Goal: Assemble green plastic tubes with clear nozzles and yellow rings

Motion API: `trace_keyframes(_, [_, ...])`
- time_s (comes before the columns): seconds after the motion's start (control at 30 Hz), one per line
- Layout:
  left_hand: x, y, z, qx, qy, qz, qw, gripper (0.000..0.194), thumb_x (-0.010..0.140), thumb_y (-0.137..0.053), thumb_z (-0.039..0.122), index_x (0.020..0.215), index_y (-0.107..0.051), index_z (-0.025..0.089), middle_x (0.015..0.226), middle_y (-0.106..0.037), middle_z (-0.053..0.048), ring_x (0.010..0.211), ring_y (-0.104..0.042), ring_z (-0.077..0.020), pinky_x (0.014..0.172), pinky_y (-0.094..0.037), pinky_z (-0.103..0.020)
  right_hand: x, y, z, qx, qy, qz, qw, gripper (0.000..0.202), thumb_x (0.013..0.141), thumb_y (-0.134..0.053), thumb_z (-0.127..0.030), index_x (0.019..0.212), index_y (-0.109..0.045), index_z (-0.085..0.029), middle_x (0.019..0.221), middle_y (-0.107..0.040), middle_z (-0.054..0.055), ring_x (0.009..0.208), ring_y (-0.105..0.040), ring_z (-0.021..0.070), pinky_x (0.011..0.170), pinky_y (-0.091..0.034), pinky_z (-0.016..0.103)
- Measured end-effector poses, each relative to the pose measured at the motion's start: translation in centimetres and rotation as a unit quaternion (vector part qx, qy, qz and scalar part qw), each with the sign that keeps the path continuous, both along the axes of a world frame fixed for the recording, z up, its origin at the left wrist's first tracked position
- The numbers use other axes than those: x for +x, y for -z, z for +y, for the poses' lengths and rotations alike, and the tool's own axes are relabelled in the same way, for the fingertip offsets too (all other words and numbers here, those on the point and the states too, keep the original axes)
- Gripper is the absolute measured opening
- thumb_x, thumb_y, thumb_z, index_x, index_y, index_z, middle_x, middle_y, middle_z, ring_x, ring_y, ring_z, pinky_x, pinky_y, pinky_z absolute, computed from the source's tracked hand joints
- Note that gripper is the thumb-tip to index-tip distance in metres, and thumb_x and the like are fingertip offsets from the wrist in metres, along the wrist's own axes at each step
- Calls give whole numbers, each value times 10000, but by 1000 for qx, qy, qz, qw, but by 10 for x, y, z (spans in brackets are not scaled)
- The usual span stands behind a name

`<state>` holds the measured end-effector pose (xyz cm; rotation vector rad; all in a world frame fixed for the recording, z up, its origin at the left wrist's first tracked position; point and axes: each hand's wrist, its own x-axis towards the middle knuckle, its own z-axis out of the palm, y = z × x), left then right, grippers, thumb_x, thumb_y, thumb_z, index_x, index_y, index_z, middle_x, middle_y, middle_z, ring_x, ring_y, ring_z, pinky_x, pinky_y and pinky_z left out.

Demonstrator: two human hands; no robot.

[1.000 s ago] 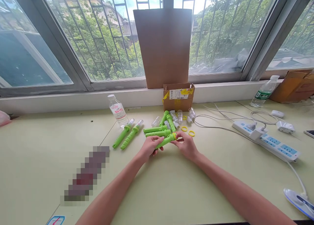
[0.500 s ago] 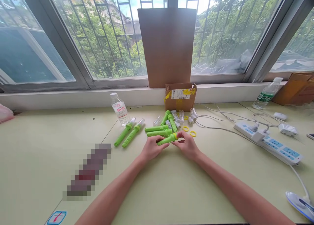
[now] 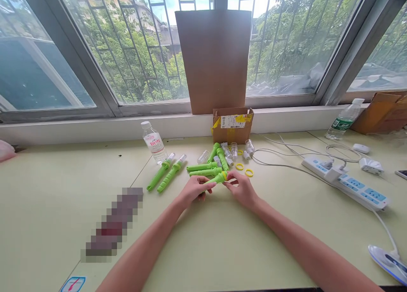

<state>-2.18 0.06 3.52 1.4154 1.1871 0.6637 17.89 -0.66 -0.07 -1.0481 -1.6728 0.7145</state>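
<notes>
Pinching: left fingers point(image 3: 207, 186) a slender green plastic tube point(image 3: 218, 179), right fingers point(image 3: 234, 174) the round yellow ring point(image 3: 224, 175) at its end.

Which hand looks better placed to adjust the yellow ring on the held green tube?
Probably the right hand: it is at the yellow ring, while the left hand holds the green tube farther down its body.

Lower part of the green tube point(image 3: 218, 178) partly out of sight behind the left grip point(image 3: 193, 189)
</notes>
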Motion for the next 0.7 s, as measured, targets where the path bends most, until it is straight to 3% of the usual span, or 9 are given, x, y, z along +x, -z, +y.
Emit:
trace_keyframes(0.47, [0,-11,-1,-50,9,-33,998,394,664,-692,523,661,-593,142,668,-642,-27,403,-438,-53,390,-323,-199,-2,0,-3,30,11,4,999,130,804,-587,-318,869,-557,-209,957,-652,49,800,-639,182,674,-588,349])
trace_keyframes(0.7, [-1,-11,0,-65,13,-38,997,413,643,-694,544,652,-601,142,657,-653,-38,392,-446,-58,398,-330,-205,-2,1,-4,39,7,-3,999,145,776,-616,-275,877,-532,-215,1083,-640,88,1086,-581,253,701,-590,364])
